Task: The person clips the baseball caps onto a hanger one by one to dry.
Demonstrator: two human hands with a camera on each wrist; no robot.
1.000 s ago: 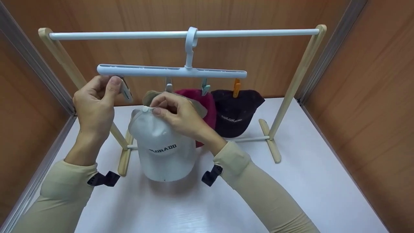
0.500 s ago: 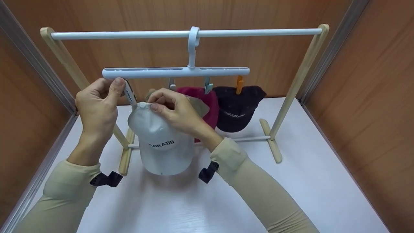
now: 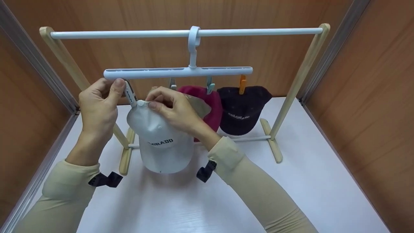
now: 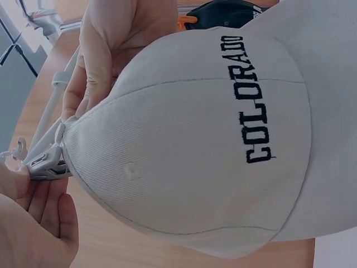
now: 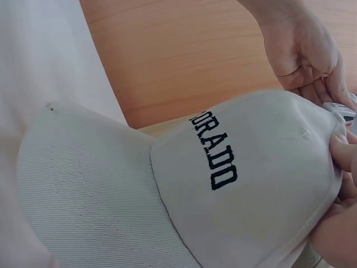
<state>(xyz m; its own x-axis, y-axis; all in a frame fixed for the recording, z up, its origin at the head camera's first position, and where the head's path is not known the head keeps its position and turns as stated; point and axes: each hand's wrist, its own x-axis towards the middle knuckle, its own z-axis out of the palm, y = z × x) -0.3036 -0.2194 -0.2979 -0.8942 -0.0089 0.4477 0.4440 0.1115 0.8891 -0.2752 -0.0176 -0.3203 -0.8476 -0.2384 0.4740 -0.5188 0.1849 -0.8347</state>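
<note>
A white baseball cap (image 3: 153,124) with dark COLORADO lettering hangs brim down from my right hand (image 3: 178,110), which pinches its upper edge between thumb and fingers. My left hand (image 3: 98,108) pinches a grey clothespin (image 3: 130,93) under the left end of a pale blue clip hanger (image 3: 152,73). In the left wrist view the tip of the clothespin (image 4: 49,163) meets the cap's edge; whether it grips the fabric is hard to tell. Left of the lettering, the right fingers (image 4: 95,72) hold the edge close beside it.
A dark cap (image 3: 242,111) hangs from an orange clothespin (image 3: 242,84). Left of it is a maroon cap (image 3: 215,111) under a teal clothespin (image 3: 210,86). Another grey clothespin (image 3: 172,84) holds a beige cap, mostly hidden. The hanger hooks over a white rod (image 3: 258,31) on wooden legs (image 3: 297,81).
The white cap and my right hand have risen slightly and shifted left, up to the grey clothespin. The clothespin has tilted with its tip at the cap's edge. The hanger has swung slightly right.
</note>
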